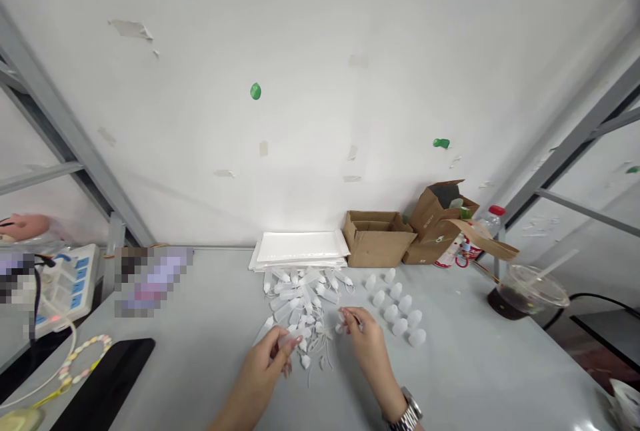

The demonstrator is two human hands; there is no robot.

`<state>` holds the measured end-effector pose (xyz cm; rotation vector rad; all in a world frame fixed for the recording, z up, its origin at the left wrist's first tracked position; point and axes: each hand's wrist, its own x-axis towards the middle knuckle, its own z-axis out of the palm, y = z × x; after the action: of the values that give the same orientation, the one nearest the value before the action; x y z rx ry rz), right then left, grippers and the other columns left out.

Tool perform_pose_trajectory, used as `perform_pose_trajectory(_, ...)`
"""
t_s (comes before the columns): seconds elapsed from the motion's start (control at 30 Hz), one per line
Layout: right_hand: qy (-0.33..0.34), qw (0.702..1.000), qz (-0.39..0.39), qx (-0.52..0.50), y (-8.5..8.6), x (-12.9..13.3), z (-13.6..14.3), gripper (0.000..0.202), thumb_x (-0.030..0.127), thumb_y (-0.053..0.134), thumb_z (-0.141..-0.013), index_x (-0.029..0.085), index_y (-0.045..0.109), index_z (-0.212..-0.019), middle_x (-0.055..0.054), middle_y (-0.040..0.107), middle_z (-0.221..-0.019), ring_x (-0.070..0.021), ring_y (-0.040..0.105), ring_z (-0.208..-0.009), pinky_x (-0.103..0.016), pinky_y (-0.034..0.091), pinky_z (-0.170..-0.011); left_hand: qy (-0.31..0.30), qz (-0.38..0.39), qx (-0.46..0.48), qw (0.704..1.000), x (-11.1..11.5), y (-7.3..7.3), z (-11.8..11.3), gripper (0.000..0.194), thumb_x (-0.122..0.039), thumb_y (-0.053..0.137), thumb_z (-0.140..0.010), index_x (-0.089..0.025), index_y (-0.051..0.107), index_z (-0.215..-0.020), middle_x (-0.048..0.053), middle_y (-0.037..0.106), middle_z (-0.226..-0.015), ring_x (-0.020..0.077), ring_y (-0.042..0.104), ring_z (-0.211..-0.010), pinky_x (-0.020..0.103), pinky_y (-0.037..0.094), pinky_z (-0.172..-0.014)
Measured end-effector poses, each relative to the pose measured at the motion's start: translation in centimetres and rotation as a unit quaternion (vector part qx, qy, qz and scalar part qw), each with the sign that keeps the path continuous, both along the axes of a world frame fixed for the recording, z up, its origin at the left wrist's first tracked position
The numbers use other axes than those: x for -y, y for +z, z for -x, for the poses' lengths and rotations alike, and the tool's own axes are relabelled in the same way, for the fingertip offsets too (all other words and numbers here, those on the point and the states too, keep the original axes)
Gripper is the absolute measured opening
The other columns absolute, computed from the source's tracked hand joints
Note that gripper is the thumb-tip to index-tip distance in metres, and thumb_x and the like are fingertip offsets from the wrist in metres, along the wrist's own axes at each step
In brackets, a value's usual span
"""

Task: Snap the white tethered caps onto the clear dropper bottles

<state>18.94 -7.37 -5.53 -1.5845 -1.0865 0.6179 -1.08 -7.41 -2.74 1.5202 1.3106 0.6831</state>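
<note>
My left hand [271, 357], at the front of a pile of small white translucent plastic tubes with caps and thin cords [301, 303], is closed round one white translucent tube [290, 336]. To the right of the pile, my right hand [361, 328] pinches a small white piece [341, 327] between thumb and finger; its exact kind is too small to make out. Several frosted egg-shaped pieces [399, 327] stand in rows on the table, just right of my right hand.
Behind the pile lie stacked white flat packs [303, 245]. An open cardboard box [379, 247] and a brown paper bag [434, 227] stand by the wall. A lidded drink cup [520, 294] is on the right, a black phone-like slab [107, 384] on the left.
</note>
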Motion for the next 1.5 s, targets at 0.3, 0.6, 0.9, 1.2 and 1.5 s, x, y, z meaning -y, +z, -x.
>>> perform_pose_trajectory(0.3, 0.121, 0.992, -0.022, 0.032, 0.6, 1.0, 1.6, 0.029, 0.039, 0.057, -0.076, 0.021, 0.07, -0.094, -0.004, 0.06, -0.074, -0.0168, 0.056, -0.065, -0.029, 0.048, -0.067, 0.055, -0.054, -0.008, 0.997, -0.4, -1.0, 0.0, 0.029, -0.043, 0.052, -0.076, -0.021, 0.057, -0.094, -0.003, 0.058, -0.063, 0.0173, 0.058, -0.064, 0.029, 0.046, -0.067)
perform_pose_trajectory(0.6, 0.164, 0.975, 0.047, -0.144, 0.9, 2.5, 3.5, 0.034, 0.049, 0.058, -0.074, 0.018, 0.068, -0.084, -0.002, 0.06, -0.065, -0.0146, 0.053, -0.056, -0.026, 0.045, -0.055, -0.018, -0.097, -0.01, 0.995, 0.2, -1.1, -2.6, 0.023, -0.034, 0.052, -0.077, -0.022, 0.053, -0.096, 0.0, 0.064, -0.073, 0.0183, 0.061, -0.074, 0.032, 0.048, -0.073)
perform_pose_trajectory(0.9, -0.086, 0.992, -0.002, 0.091, 3.9, 4.7, -5.7, 0.044, 0.06, 0.059, -0.065, 0.019, 0.068, -0.074, -0.006, 0.063, -0.067, -0.0188, 0.055, -0.061, -0.031, 0.045, -0.064, 0.078, -0.209, -0.3, 0.928, -2.7, -2.0, 2.2, 0.03, -0.044, 0.046, -0.078, -0.018, 0.059, -0.087, 0.007, 0.057, -0.081, 0.0248, 0.058, -0.08, 0.038, 0.046, -0.074)
perform_pose_trajectory(1.2, -0.194, 0.944, 0.088, 0.253, 1.2, 5.0, -14.8, 0.052, 0.062, 0.043, -0.068, 0.016, 0.066, -0.073, -0.009, 0.062, -0.065, -0.0218, 0.056, -0.058, -0.034, 0.043, -0.057, 0.01, -0.112, -0.416, 0.902, -3.8, -2.7, 3.5, 0.027, -0.034, 0.04, -0.079, -0.016, 0.057, -0.089, 0.009, 0.058, -0.089, 0.0249, 0.056, -0.091, 0.034, 0.042, -0.078)
perform_pose_trajectory(1.5, -0.166, 0.938, 0.112, 0.284, -0.9, 3.8, -15.0, 0.052, 0.059, 0.036, -0.071, 0.017, 0.067, -0.075, -0.006, 0.058, -0.061, -0.021, 0.055, -0.055, -0.034, 0.042, -0.058, -0.007, -0.151, -0.477, 0.865, -3.6, -1.5, 3.6, 0.029, -0.028, 0.035, -0.083, -0.014, 0.06, -0.087, 0.011, 0.066, -0.091, 0.0252, 0.059, -0.088, 0.034, 0.041, -0.075)
